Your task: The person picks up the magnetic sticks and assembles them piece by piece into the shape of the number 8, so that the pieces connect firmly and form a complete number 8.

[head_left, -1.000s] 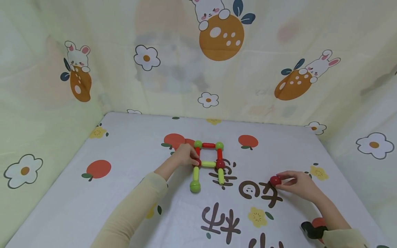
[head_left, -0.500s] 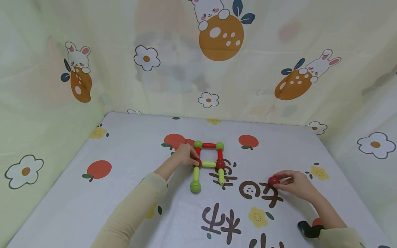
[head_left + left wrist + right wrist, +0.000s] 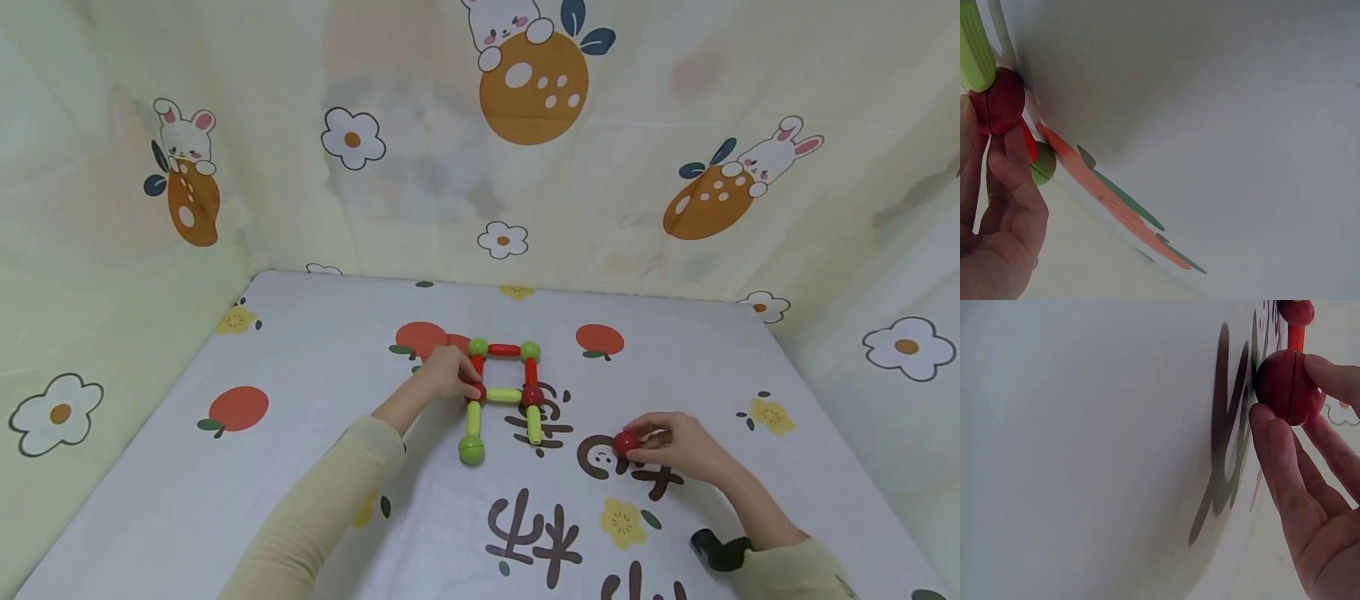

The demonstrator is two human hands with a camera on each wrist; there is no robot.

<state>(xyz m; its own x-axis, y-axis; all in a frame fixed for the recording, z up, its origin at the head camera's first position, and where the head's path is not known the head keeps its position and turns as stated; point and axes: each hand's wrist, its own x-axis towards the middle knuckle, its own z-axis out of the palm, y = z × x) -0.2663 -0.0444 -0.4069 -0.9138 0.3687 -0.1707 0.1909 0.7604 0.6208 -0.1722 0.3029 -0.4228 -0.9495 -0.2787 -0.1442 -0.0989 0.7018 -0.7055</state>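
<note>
A frame of red and lime-green rods joined by balls lies flat on the table. Its far corners are green balls [image 3: 530, 351]; the nearer corners are dark red balls [image 3: 532, 395]. From these, two lime rods [image 3: 534, 425] point toward me, the left one ending in a larger green ball [image 3: 471, 450]. My left hand [image 3: 449, 374] pinches the left red corner ball [image 3: 1005, 103] between thumb and fingers. Right of the frame, my right hand [image 3: 678, 444] holds a loose red ball [image 3: 1285, 386] between thumb and fingertips, just over or on the tabletop; contact is unclear.
The table [image 3: 300, 500] has a white cloth printed with fruit, flowers and dark characters. Patterned curtains [image 3: 420, 192] enclose its back and sides. A black device [image 3: 718, 551] sits at my right wrist.
My right hand has moved left with the red ball, bringing it closer to the frame. My left hand stays on the corner ball, and the frame has not moved.
</note>
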